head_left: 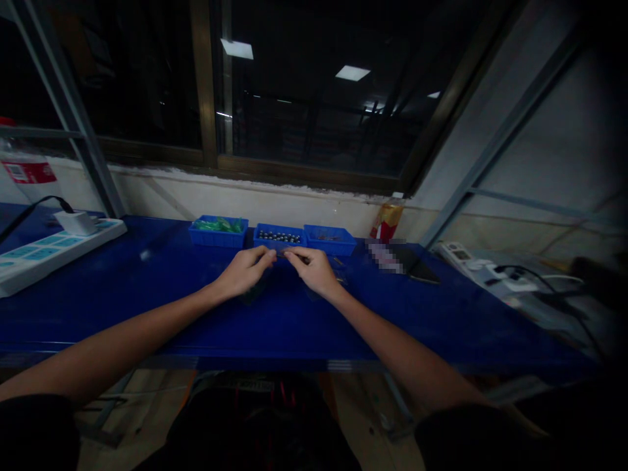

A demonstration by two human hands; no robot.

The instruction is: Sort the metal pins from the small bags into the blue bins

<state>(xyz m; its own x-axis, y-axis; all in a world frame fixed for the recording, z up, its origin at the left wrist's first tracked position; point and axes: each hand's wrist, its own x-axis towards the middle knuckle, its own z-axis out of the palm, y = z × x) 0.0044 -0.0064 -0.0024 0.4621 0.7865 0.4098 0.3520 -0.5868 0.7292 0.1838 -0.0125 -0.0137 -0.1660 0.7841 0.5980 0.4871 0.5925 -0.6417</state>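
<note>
Over the blue table (161,288), my left hand (248,269) and my right hand (314,267) come close together with fingertips pinched. Between them is something small and dark, too small to name. Just beyond my fingers stands a blue bin (279,243) with rows of small shiny metal parts. To its left, another blue bin (216,241) holds crumpled green plastic (220,225). A third blue bin (330,246), on the right, contains thin small pieces that I cannot make out. A few small bits lie on the table near my right hand.
A white power strip (63,252) with a plug lies at the left, near a bottle with a red label (32,171). At right are a dark flat device (417,265), a red and gold packet (386,221) and another power strip with cables (483,268). A window wall borders the back.
</note>
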